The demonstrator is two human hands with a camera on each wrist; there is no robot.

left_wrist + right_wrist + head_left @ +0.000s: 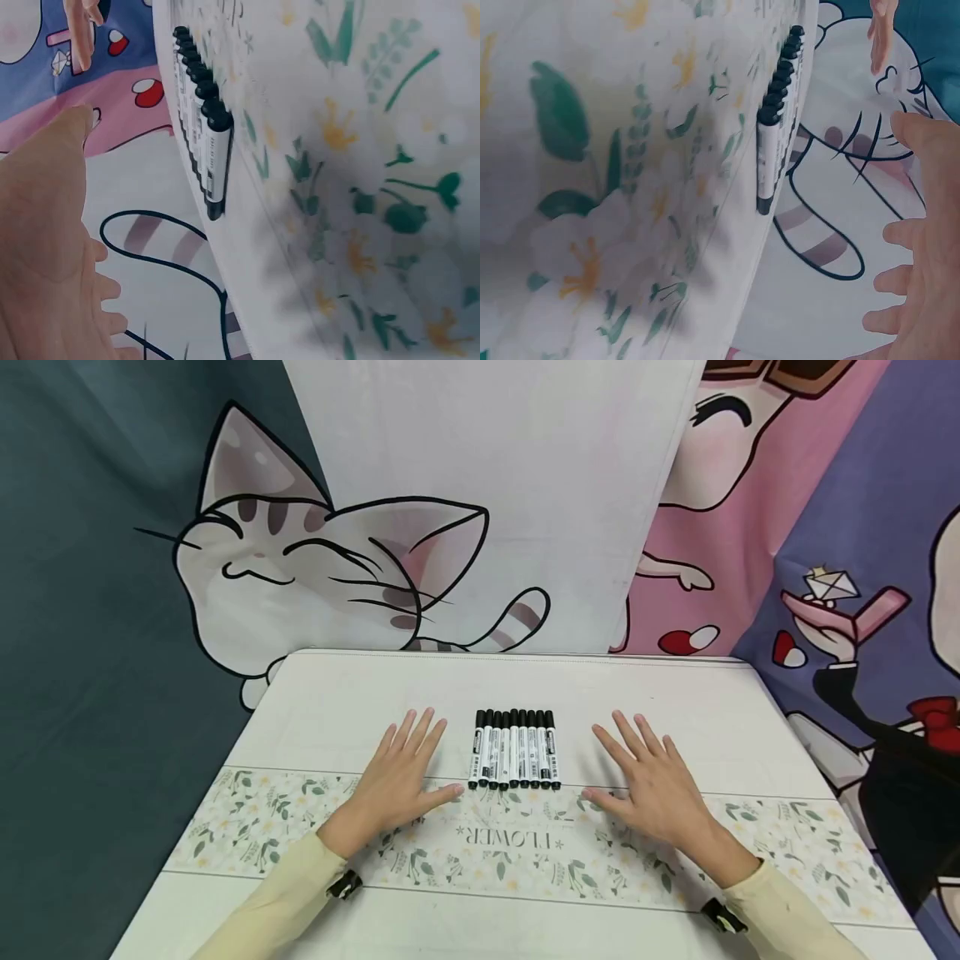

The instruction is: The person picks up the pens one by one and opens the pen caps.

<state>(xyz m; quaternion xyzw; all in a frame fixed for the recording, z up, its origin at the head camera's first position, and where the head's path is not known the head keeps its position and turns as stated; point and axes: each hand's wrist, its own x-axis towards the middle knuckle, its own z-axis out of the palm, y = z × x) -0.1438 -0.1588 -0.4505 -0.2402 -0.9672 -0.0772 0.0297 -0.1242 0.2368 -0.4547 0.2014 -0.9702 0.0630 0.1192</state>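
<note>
Row of markers (pixel 513 750), untouched.
Left hand (pixel 392 783) at nine o'clock, right hand (pixel 654 787) at three, both spread. Likely light, stiff, slick (lettering unclear from here); pinch mid-barrel.

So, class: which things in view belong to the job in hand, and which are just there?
Likely the job:
- black-capped white marker pens, lined up side by side
- left grip and right grip, either side, touching no pen

Just there:
- FLOWER-printed table cover
- cartoon-cat backdrop
</note>
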